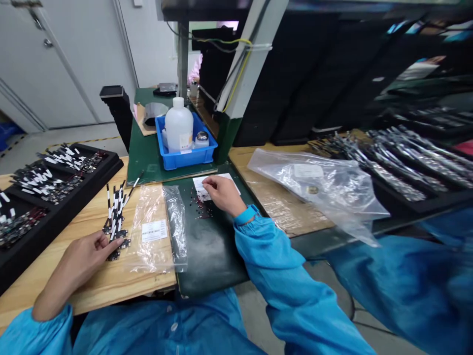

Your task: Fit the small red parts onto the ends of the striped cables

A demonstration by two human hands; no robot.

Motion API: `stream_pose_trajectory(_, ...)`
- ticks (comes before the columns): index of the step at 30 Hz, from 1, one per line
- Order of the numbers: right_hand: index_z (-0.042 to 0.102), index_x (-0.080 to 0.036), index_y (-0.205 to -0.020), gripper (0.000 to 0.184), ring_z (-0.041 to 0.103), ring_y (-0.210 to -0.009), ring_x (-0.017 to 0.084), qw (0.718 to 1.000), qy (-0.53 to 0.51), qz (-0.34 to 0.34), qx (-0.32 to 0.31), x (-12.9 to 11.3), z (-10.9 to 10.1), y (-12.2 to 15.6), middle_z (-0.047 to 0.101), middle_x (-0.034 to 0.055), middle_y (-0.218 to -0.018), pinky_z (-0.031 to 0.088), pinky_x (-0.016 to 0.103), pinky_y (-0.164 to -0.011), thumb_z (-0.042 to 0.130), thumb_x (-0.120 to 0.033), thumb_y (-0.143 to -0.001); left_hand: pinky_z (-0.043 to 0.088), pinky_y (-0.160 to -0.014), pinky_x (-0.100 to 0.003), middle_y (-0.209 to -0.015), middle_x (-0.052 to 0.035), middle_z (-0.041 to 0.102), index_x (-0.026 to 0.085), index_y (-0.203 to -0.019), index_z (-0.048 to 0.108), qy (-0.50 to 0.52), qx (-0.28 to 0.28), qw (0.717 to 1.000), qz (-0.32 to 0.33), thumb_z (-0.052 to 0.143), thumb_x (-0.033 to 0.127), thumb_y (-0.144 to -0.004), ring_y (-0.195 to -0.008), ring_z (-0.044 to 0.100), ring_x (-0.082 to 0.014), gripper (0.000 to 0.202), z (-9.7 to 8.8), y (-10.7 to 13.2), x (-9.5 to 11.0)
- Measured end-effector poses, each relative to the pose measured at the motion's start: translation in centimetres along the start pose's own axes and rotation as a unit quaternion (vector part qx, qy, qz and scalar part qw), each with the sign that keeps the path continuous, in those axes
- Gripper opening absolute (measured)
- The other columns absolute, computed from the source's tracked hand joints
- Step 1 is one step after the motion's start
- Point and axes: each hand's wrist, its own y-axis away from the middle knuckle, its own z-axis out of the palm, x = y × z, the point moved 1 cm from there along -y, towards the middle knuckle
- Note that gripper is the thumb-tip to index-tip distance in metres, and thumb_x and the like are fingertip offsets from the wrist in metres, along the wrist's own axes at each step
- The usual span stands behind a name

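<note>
Small black circuit boards (122, 238) with black-and-white flex cables (117, 204) lie in a loose pile on the wooden table. My left hand (85, 254) is at the pile's near side, thumb and fingers closed on the edge of a board. Over a white paper (231, 181) on the green mat, my right hand (224, 194) has thumb and forefinger pinched together; anything between them is too small to make out. Tiny dark parts (202, 209) are scattered beside and below that hand. Between my hands lies a clear plastic bag (153, 254) with a printed label.
Black foam trays (107, 170) of cabled boards stand at left, more trays (417, 197) at right. A blue bin (188, 159) holds a white bottle (179, 123) and a metal-capped jar (201, 140). Behind my right arm lies a large clear bag (332, 192). A co-worker's blue sleeve (399, 281) is at right.
</note>
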Motion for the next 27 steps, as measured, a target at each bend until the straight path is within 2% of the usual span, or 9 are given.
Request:
stream_pose_trajectory(5,0.073,-0.017,-0.091,0.016,0.066,-0.084,0.02,0.994,0.1,0.035,-0.015,0.9,-0.4,-0.4,0.076,0.0069,-0.093,0.044,0.028,-0.077,0.058,-0.017,-0.088,0.033,-0.059,-0.028,-0.059,0.0016,0.056,0.024,-0.072,0.053,-0.073,-0.016,0.997,0.001,0.058,0.078,-0.074,-0.06,0.054,-0.0204,0.055,0.0,0.5,-0.3)
stream_pose_trajectory(11,0.075,-0.016,-0.098,0.017,0.062,-0.095,0.023,0.99,0.136,0.02,-0.041,1.7,1.4,-1.2,0.073,0.0105,-0.099,0.042,0.031,-0.087,0.061,-0.022,-0.09,0.035,-0.058,-0.028,-0.062,0.0008,0.06,0.024,-0.075,0.056,-0.07,-0.012,0.997,-0.005,0.062,0.076,-0.072,-0.062,0.058,-0.0215,0.052,0.3,0.9,-1.1)
stream_pose_trajectory(14,0.075,-0.016,-0.101,0.02,0.058,-0.101,0.024,0.987,0.153,0.014,-0.053,1.8,2.3,-1.5,0.071,0.0117,-0.104,0.039,0.033,-0.092,0.06,-0.025,-0.092,0.036,-0.058,-0.029,-0.061,0.0005,0.061,0.024,-0.075,0.055,-0.059,-0.005,0.998,-0.019,0.063,0.076,-0.071,-0.061,0.058,-0.0219,0.053,0.4,1.0,-1.0)
stream_pose_trajectory(18,0.074,-0.017,-0.094,0.018,0.055,-0.101,0.025,0.982,0.174,0.008,-0.067,1.4,2.9,-1.5,0.068,0.0118,-0.103,0.038,0.033,-0.089,0.057,-0.022,-0.093,0.034,-0.057,-0.028,-0.061,0.001,0.06,0.023,-0.073,0.054,-0.039,0.004,0.999,-0.032,0.065,0.076,-0.07,-0.06,0.055,-0.0206,0.053,0.6,1.1,-1.1)
stream_pose_trajectory(24,0.07,-0.013,-0.095,0.019,0.052,-0.102,0.028,0.975,0.205,0.011,-0.082,1.1,2.6,-1.0,0.065,0.0174,-0.108,0.038,0.035,-0.082,0.051,-0.015,-0.093,0.032,-0.055,-0.026,-0.059,0.003,0.051,0.022,-0.067,0.047,0.037,0.0,0.999,0.0,0.068,0.07,-0.071,-0.058,0.045,-0.016,0.052,0.7,1.5,-1.2)
stream_pose_trajectory(27,0.068,-0.013,-0.099,0.02,0.052,-0.103,0.029,0.974,0.21,0.017,-0.083,1.0,2.3,-1.0,0.065,0.0166,-0.11,0.037,0.035,-0.08,0.048,-0.017,-0.095,0.031,-0.053,-0.025,-0.059,0.0035,0.048,0.021,-0.066,0.046,0.093,-0.015,0.996,0.007,0.068,0.066,-0.074,-0.058,0.041,-0.0145,0.051,0.4,1.7,-1.4)
